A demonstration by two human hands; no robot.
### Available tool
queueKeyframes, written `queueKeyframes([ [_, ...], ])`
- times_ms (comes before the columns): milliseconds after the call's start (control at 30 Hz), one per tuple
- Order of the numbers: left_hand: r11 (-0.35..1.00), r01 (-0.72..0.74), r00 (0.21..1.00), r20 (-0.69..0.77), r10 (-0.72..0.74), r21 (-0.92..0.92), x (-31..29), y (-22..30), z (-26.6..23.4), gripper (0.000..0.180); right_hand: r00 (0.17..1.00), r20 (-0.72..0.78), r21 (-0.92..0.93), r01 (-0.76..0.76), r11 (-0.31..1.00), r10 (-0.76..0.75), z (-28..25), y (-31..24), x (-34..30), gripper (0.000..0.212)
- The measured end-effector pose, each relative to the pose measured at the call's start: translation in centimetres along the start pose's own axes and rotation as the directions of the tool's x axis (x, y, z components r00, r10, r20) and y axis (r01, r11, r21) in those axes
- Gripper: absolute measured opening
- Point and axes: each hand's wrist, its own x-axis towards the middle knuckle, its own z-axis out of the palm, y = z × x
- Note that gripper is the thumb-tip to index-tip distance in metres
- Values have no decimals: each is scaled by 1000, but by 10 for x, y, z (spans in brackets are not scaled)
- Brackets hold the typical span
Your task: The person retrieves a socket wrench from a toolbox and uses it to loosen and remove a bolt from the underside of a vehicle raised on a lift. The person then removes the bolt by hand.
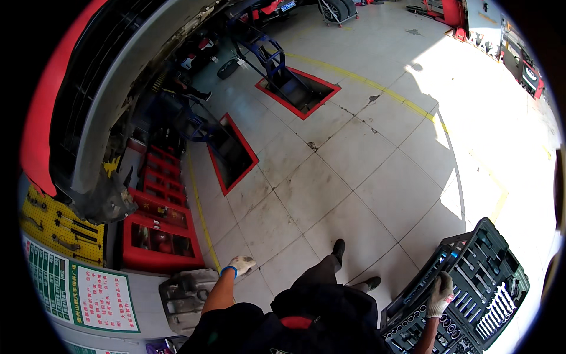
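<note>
My left hand (240,265), in a pale work glove with a blue band at the wrist, hangs out to the left above the floor. Its fingers look loosely curled, and whether anything is in them is not visible. Below it lies a dirty grey metal-looking part (183,301). On the right, my right hand (440,295), in a soiled white glove, reaches over an unfolded dark tool case (484,236). Its fingers extend towards the case with nothing visible in them. Silver combination wrenches (496,310) fan out in the lid, and sockets (415,318) sit in rows nearer me.
A raised car's bumper (97,118) looms at upper left. Red-framed floor pits (239,171) with blue lift arms (268,56) lie ahead. A red cabinet (159,242) and a yellow tool pegboard (65,227) stand left. Yellow lines (365,79) cross the tiles.
</note>
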Motion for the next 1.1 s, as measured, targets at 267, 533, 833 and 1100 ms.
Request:
queueKeyframes([
  [267, 995, 31, 999, 16, -30, -92, 30, -17, -16, 40, 991, 32, 20, -132, 991, 132, 36, -8, -28, 22],
  [533, 994, -78, 997, 16, 77, 80, 78, 24, -32, 48, 990, 14, -62, -139, 988, 140, 54, -19, -44, 22],
  [833, 979, -170, 955, -224, 192, 115, 164, 55, -123, 50, 960, -137, -392, -280, 876, 245, 118, -81, -108, 34],
  [1100, 964, -258, 788, -563, 250, 67, 308, -16, -321, 41, 729, -93, -255, -676, 691, 679, 315, 2, -227, 40],
])
